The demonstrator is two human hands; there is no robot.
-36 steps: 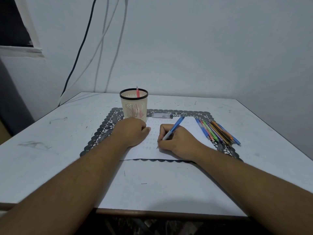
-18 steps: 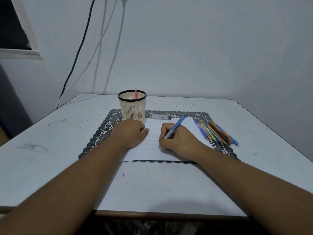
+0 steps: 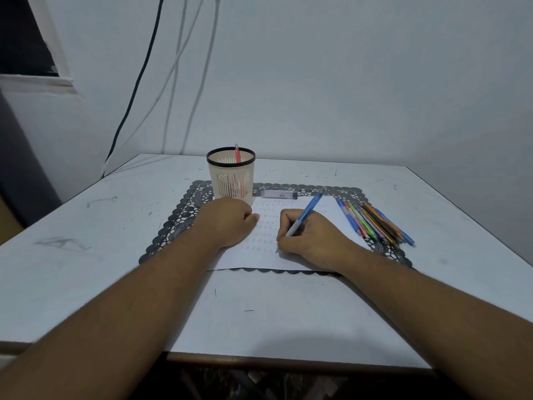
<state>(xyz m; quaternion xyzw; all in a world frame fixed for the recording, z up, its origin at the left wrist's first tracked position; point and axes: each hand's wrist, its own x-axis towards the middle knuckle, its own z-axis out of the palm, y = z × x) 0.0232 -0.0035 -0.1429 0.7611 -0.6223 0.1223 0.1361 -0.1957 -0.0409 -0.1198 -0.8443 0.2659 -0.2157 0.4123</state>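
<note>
A white sheet of paper [image 3: 259, 256] with faint rows of marks lies on a dark lace-edged placemat [image 3: 178, 223]. My right hand [image 3: 311, 241] grips a blue pen [image 3: 307, 213], its tip down on the paper. My left hand [image 3: 227, 222] rests on the sheet's left side with the fingers curled under, holding nothing that I can see. A cream slotted pen cup [image 3: 232, 179] with a black rim stands just beyond my left hand, one red pen [image 3: 237, 153] inside it.
Several coloured pens [image 3: 375, 222] lie in a row on the mat's right side. A small clear eraser-like block [image 3: 279, 194] lies behind the paper. The white table [image 3: 86, 269] meets the wall at the back; cables [image 3: 135, 82] hang at the left.
Both hands stay in place on the paper; the pen shifts only slightly. The view has tilted a little.
</note>
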